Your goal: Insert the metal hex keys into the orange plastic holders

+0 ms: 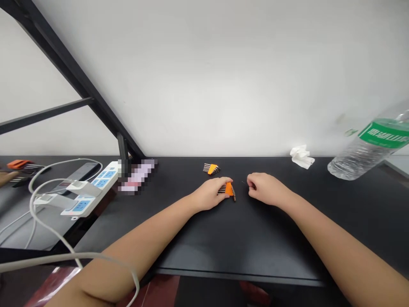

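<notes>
We sit at the black desk point(204, 251), twelve o'clock being towards the wall. At ten o'clock, well off from us, lies the white power strip point(91, 194) with its plugs and cables; near two o'clock the clear bottle point(354, 155) leans.

Our right hand point(265, 188) is curled, its fingers bent in and thumb close to the forefinger; we cannot tell whether it pinches anything. Our left hand point(208, 195) is closed on the orange holder point(229, 189), thumb on the six o'clock side, fingers on the twelve.

The relation that matters is between that holder and our right hand: the holder lies at nine o'clock from it, just apart across a narrow gap. Its metal rods run roughly nine to three, and the bent end at three o'clock faces our right fingers.

A crumpled tissue point(301, 156) sits by the wall at one o'clock. The second orange holder point(211, 169), its rods also nearly nine to three, lies near our left hand at twelve. Smallest, a thin sliver point(243, 182) shows faintly at ten o'clock beside our right fingertips.
</notes>
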{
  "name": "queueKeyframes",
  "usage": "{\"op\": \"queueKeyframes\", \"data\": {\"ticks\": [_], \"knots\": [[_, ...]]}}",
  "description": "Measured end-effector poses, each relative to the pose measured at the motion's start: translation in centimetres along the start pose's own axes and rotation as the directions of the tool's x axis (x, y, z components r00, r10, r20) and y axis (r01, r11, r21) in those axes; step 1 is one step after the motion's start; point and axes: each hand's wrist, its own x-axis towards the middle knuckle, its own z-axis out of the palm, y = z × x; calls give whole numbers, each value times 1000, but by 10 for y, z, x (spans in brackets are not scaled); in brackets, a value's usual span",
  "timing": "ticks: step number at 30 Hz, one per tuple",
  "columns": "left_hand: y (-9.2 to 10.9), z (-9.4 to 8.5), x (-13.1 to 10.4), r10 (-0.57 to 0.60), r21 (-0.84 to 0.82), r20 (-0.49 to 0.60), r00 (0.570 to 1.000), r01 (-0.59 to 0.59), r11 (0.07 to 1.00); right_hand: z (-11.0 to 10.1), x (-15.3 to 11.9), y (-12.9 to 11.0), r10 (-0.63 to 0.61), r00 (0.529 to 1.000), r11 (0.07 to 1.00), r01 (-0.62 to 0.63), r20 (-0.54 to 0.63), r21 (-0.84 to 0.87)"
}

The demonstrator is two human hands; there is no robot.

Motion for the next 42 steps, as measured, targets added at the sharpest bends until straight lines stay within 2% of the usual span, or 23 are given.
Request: {"op": "queueKeyframes", "data": {"ticks": [4, 8, 14, 23, 27, 35, 42], "knots": [[1, -1, 2, -17, -53, 3, 1000, 17, 998, 2, 0, -7, -171, 984, 966, 177, -47, 190], [-1, 0, 3, -60, -116, 1, 998, 59, 991, 7, 2, -8, -226, 965, 944, 251, -134, 216], [1, -3, 4, -113, -132, 21, 993, 115, 985, 14, 4, -3, -246, 949, 942, 282, -197, 180], [2, -5, 4, -155, -196, 40, 987, 160, 967, 17, 2, 2, -283, 931, 940, 318, -231, 127], [2, -5, 4, -159, -205, 39, 986, 164, 965, 18, 2, 1, -305, 924, 941, 330, -229, 77], [2, -5, 5, -155, -207, 34, 987, 159, 965, 17, -1, -3, -348, 917, 933, 319, -197, -166], [1, -4, 5, -140, -207, 40, 989, 145, 967, 16, -3, -5, -349, 921, 929, 317, -172, -191]]}}
